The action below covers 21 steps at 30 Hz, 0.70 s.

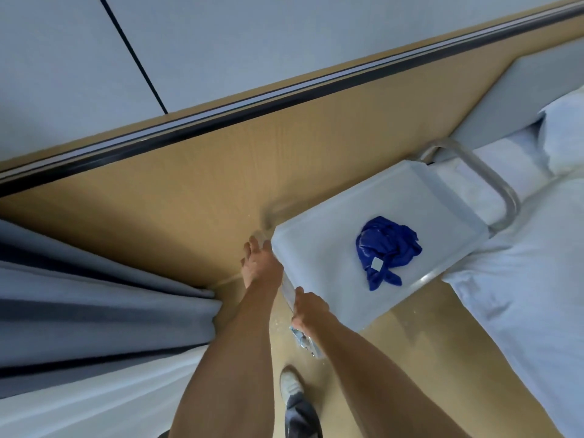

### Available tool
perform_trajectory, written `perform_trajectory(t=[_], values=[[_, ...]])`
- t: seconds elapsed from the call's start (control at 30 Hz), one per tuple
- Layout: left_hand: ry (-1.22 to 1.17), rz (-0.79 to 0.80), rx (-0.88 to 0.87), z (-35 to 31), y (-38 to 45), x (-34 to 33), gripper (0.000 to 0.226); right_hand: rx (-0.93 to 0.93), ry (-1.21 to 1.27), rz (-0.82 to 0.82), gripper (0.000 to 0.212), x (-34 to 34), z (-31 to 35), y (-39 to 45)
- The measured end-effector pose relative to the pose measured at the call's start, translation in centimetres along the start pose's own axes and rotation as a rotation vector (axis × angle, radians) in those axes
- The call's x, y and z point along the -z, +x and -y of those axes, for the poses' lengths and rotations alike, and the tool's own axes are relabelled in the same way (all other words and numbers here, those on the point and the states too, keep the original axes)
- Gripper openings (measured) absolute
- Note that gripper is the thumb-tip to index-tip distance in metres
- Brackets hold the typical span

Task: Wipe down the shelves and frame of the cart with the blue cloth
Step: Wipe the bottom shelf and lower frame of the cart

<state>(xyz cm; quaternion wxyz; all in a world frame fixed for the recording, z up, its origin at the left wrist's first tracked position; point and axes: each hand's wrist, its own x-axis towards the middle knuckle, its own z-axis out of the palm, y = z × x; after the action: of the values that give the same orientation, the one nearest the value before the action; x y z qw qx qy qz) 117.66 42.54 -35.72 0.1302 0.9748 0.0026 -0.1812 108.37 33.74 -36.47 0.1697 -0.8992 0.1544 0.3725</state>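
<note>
The cart [319,241] is a pale grey trolley with a tray-like top shelf and metal tube handles at both ends, seen from above. A crumpled blue cloth [387,251] with a small white tag lies on the top shelf, right of its middle. My left hand [260,262] grips the near handle bar at the shelf's left corner. My right hand [308,306] grips the same bar a little nearer to me. Neither hand touches the cloth. The lower shelves are hidden under the top one.
A bed with white sheets [521,279] and a pillow [565,134] stands against the cart's right side. A wooden wall panel [189,184] runs behind. Grey curtains [94,295] hang at the left. My shoe [290,385] stands on the wooden floor below.
</note>
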Motion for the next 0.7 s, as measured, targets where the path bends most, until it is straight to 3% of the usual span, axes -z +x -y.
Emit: perform_trajectory(t=[0.13, 0.27, 0.43, 0.7], values=[[0.178, 0.22, 0.041, -4.2, -2.0, -1.3, 0.04, 0.021, -0.02, 0.033, 0.038, -2.7, -2.7, -2.8], [0.272, 0.323, -0.027, -7.2, -6.2, -3.9, 0.038, 0.011, -0.003, 0.036, 0.037, -6.1, -5.4, -5.5], [0.411, 0.366, 0.038, -6.8, -13.5, -6.4, 0.039, 0.099, -0.077, 0.006, 0.031, -10.0, -10.6, -10.3], [0.372, 0.308, 0.219, -6.2, -28.9, -11.3, 0.032, 0.147, -0.165, -0.047, 0.035, -15.2, -20.3, -19.3]])
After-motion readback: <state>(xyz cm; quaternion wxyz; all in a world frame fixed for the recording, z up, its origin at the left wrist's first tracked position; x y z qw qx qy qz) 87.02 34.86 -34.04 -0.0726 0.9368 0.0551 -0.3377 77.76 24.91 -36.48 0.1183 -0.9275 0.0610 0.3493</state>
